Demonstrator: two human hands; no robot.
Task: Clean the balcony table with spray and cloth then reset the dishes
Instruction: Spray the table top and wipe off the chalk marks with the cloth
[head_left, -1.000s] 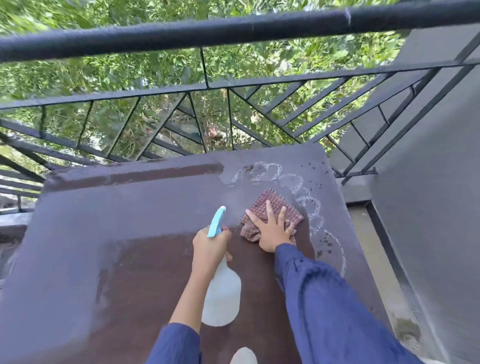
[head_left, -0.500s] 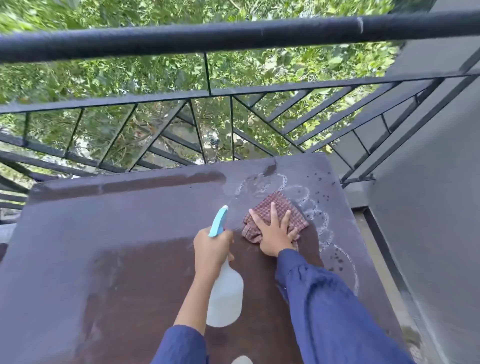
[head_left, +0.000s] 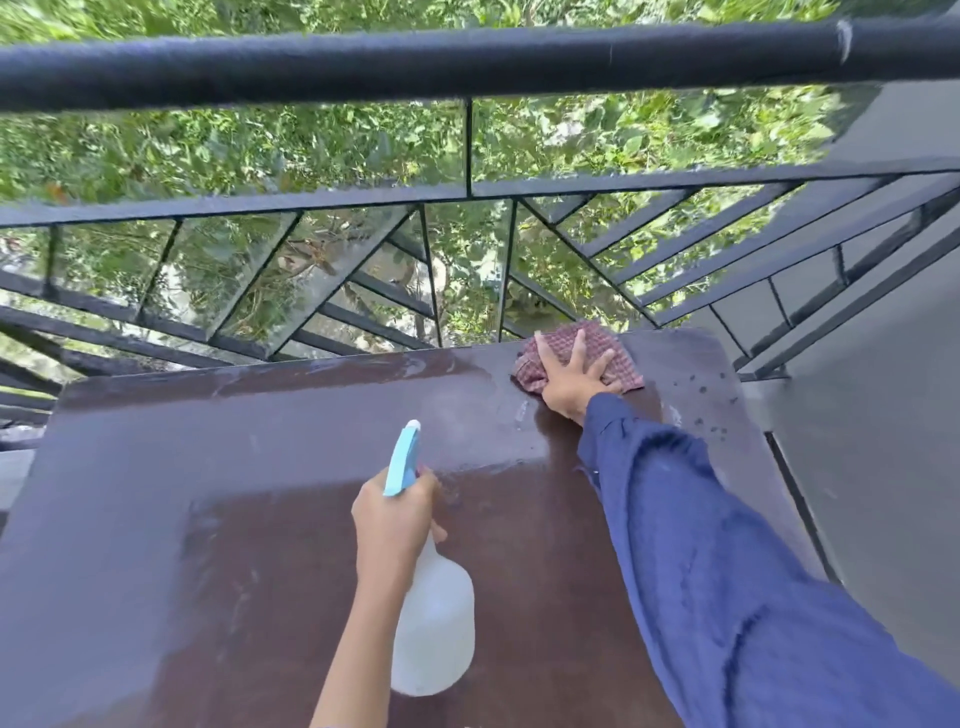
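Head view: one brown table (head_left: 208, 467), one cloth (head_left: 626, 371), one bottle (head_left: 434, 634) and two hands at work on a balcony. The right hand (head_left: 571, 379), fingers straight and spread, presses flat on the checked red cloth at the table's far edge, near the far right corner. The left hand (head_left: 395, 525) curls round the neck of the white spray bottle, held tilted over the table's near middle, its blue nozzle aimed at the far edge. A blue sleeve (head_left: 701, 545) covers part of the table's right side. Dark droplets (head_left: 717, 395) dot the right edge, and a wet sheen runs along the far edge. A black railing (head_left: 467, 67) stands just beyond the table, green foliage (head_left: 260, 150) behind it; a grey wall (head_left: 883, 415) flanks the right.
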